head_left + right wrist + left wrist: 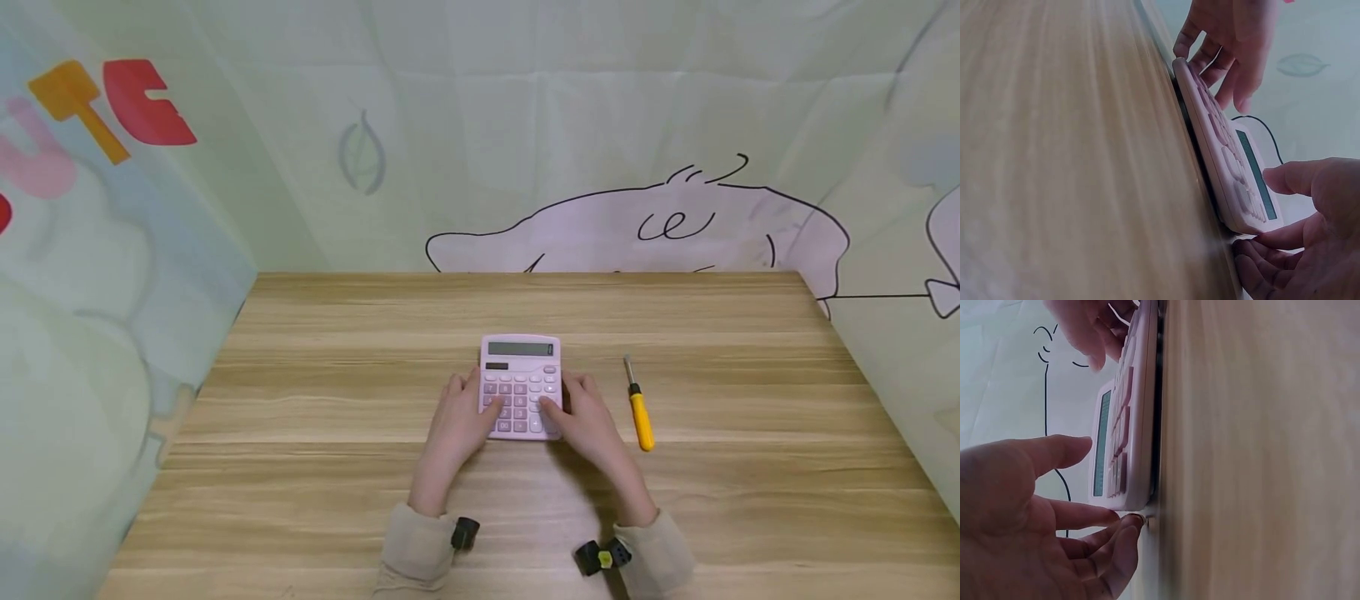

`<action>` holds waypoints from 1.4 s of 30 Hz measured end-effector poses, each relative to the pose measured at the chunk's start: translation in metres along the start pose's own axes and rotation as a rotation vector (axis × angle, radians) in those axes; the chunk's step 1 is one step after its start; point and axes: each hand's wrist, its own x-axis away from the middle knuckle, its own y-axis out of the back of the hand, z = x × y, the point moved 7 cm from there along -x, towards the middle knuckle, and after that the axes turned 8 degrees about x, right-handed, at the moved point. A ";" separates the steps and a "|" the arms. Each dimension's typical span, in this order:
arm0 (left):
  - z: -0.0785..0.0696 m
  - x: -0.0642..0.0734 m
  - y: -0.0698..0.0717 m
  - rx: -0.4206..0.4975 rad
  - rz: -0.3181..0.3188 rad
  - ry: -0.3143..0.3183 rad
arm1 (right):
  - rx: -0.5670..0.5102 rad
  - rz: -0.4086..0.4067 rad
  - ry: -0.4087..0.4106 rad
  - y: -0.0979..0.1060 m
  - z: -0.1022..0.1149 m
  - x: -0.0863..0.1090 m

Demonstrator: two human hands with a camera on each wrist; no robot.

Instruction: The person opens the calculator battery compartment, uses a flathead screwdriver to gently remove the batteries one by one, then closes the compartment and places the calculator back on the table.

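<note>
A pink calculator (pixel 521 358) lies face up on the wooden table, with a 0 at the right of its display. My left hand (pixel 462 417) is at its left side, thumb over the number keys and fingers bent along the edge. On the opposite side, my right hand (pixel 588 418) has its thumb over the right-hand keys. In the left wrist view, the left thumb (pixel 1066 452) stands raised off the keys while the fingertips meet the calculator's side low down near the tabletop. The right wrist view shows the right thumb (pixel 1288 177) raised likewise, fingers tucked beside the lower edge.
A screwdriver (pixel 640 412) with a yellow handle lies right of my right hand, its tip pointing away from me. The wood-grain table (pixel 337 350) ends at the back against a printed cloth (pixel 480 150). Dark wrist cameras sit at both sleeves.
</note>
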 end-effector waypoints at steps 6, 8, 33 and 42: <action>0.000 0.000 -0.003 0.027 0.000 0.011 | -0.013 0.021 -0.009 -0.002 0.001 0.000; 0.000 0.000 -0.003 0.034 -0.001 0.021 | -0.016 0.024 -0.015 -0.002 0.001 0.001; 0.003 0.000 -0.002 0.122 -0.031 0.053 | -0.046 0.020 -0.027 -0.002 0.000 0.000; 0.002 -0.002 -0.001 0.147 -0.040 0.064 | -0.055 0.013 -0.046 -0.002 0.000 -0.001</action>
